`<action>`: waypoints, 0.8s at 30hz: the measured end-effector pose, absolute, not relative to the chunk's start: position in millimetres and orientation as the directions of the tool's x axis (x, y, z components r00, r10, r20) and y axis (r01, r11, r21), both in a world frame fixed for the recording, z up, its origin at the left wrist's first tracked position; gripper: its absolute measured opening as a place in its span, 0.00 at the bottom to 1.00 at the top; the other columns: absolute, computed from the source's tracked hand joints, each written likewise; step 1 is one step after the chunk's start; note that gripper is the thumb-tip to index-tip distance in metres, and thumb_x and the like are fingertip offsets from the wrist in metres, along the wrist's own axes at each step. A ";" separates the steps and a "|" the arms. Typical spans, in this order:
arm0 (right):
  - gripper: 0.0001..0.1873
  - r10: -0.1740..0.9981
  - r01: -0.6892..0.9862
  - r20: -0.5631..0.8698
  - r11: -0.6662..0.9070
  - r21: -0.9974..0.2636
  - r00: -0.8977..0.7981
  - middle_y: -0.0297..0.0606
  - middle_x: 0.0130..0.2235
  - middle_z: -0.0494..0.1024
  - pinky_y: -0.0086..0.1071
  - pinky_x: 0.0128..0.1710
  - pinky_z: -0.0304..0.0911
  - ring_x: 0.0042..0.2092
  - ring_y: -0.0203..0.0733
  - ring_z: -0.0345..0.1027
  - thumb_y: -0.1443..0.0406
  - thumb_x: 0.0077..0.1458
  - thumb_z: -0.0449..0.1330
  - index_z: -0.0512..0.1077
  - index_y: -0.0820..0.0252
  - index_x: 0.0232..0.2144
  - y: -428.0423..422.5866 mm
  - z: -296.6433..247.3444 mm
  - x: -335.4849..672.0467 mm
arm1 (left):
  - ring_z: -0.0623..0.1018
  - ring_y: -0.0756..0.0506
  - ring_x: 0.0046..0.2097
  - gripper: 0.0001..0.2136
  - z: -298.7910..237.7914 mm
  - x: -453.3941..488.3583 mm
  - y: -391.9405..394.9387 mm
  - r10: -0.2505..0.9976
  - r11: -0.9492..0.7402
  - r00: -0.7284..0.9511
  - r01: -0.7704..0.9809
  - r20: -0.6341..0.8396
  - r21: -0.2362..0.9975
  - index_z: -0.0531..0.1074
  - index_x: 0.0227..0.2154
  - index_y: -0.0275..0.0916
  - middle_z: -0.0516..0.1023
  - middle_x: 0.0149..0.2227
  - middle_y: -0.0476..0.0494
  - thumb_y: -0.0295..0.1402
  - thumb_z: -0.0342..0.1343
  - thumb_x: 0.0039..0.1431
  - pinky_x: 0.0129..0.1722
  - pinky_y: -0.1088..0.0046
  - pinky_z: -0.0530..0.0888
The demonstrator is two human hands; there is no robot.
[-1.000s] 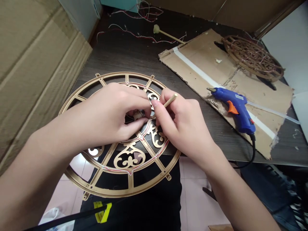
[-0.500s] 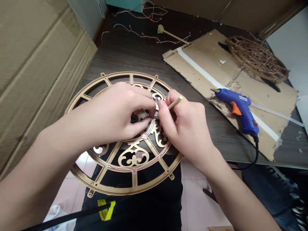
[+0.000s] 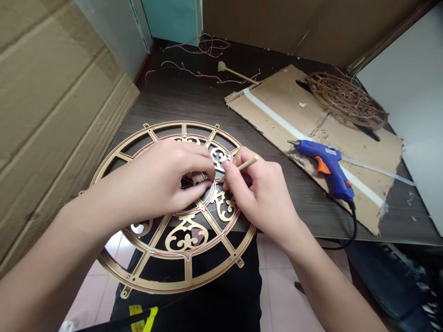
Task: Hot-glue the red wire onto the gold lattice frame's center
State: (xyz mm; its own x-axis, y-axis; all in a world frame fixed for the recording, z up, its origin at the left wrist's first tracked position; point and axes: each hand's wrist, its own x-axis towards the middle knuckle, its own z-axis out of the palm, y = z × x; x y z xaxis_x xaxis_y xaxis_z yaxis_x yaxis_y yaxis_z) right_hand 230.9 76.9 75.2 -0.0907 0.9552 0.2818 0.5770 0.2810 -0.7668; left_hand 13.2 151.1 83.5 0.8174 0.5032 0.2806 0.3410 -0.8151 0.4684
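Note:
A round gold openwork frame (image 3: 188, 269) with scroll ornaments lies partly on the table and juts over its near edge. Thin red and white wires (image 3: 204, 208) run along its inner rings. My right hand (image 3: 259, 196) grips a thin wooden stick (image 3: 248, 163) between thumb and fingers, its lower end down by the inner ring. Close beside that end, my left hand (image 3: 173, 177) reaches over the frame with thumb and forefinger pinched together at the ring. Whatever sits between those fingertips is hidden.
To the right, a blue glue gun (image 3: 327, 166) rests on a cardboard sheet (image 3: 277, 108). A brown openwork piece (image 3: 346, 99) with wires sits behind it. Loose wires (image 3: 194, 73) and a stick with a pale blob (image 3: 238, 74) lie farther back. Cardboard (image 3: 69, 83) stands at left.
The head view has tilted up, so everything sits lower and slightly left. The stick leans flatter in my right hand. Both hands stay at the same part of the frame.

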 end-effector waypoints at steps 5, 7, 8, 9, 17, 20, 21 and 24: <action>0.18 0.953 0.574 0.291 0.285 -0.768 -0.083 0.27 0.24 0.73 0.31 0.26 0.57 0.23 0.33 0.62 0.64 0.75 0.59 0.67 0.53 0.29 76.0 73.8 231.0 | 0.79 0.48 0.38 0.09 84.1 14.5 151.2 0.503 -0.817 0.814 0.337 0.292 0.467 0.83 0.38 0.44 0.84 0.38 0.51 0.34 0.58 0.72 0.39 0.66 0.70; 0.18 0.950 0.579 0.304 0.289 -0.762 -0.074 0.28 0.24 0.75 0.31 0.27 0.58 0.24 0.34 0.65 0.64 0.75 0.59 0.66 0.53 0.29 75.9 73.3 231.5 | 0.79 0.48 0.37 0.09 85.4 14.7 151.1 0.500 -0.817 0.813 0.329 0.297 0.473 0.82 0.37 0.43 0.83 0.37 0.51 0.33 0.58 0.72 0.39 0.67 0.70; 0.17 0.949 0.582 0.308 0.289 -0.760 -0.068 0.29 0.25 0.76 0.31 0.27 0.58 0.24 0.34 0.67 0.64 0.75 0.59 0.66 0.53 0.29 75.8 73.0 231.9 | 0.79 0.48 0.37 0.09 86.3 14.6 150.9 0.498 -0.817 0.815 0.327 0.296 0.476 0.82 0.37 0.43 0.83 0.37 0.51 0.33 0.58 0.72 0.39 0.67 0.70; 0.17 0.948 0.586 0.312 0.287 -0.758 -0.061 0.29 0.25 0.77 0.31 0.28 0.59 0.25 0.34 0.68 0.64 0.75 0.59 0.66 0.53 0.30 75.7 72.8 232.5 | 0.79 0.48 0.38 0.09 87.2 14.3 150.7 0.497 -0.815 0.820 0.329 0.283 0.477 0.82 0.37 0.43 0.84 0.37 0.51 0.32 0.58 0.72 0.39 0.67 0.70; 0.17 0.961 0.511 0.275 0.238 -0.826 -0.003 0.29 0.24 0.78 0.30 0.24 0.57 0.22 0.32 0.67 0.62 0.76 0.60 0.67 0.53 0.30 72.2 72.2 233.8 | 0.82 0.47 0.42 0.10 90.6 8.2 148.0 0.446 -0.857 0.850 0.317 0.279 0.406 0.84 0.41 0.41 0.85 0.45 0.47 0.30 0.57 0.76 0.42 0.68 0.74; 0.17 0.960 0.501 0.279 0.252 -0.828 -0.023 0.29 0.24 0.78 0.30 0.24 0.57 0.22 0.32 0.66 0.62 0.75 0.60 0.69 0.54 0.30 70.9 72.7 233.3 | 0.83 0.46 0.42 0.11 91.4 7.7 147.3 0.405 -0.885 0.863 0.288 0.302 0.365 0.84 0.41 0.41 0.85 0.45 0.46 0.30 0.57 0.77 0.42 0.67 0.76; 0.18 0.959 0.500 0.281 0.259 -0.826 -0.032 0.29 0.24 0.78 0.30 0.24 0.57 0.23 0.32 0.66 0.62 0.76 0.60 0.69 0.54 0.30 70.7 72.9 233.3 | 0.83 0.46 0.42 0.11 91.8 7.7 147.1 0.394 -0.893 0.866 0.282 0.307 0.352 0.85 0.41 0.41 0.86 0.45 0.46 0.30 0.56 0.77 0.41 0.67 0.76; 0.17 0.959 0.498 0.279 0.267 -0.825 -0.051 0.29 0.24 0.78 0.30 0.25 0.57 0.23 0.32 0.66 0.61 0.76 0.60 0.70 0.55 0.30 70.5 73.1 233.9 | 0.84 0.45 0.42 0.13 92.4 7.6 146.9 0.375 -0.905 0.873 0.271 0.313 0.329 0.85 0.40 0.42 0.87 0.46 0.45 0.30 0.55 0.78 0.41 0.67 0.78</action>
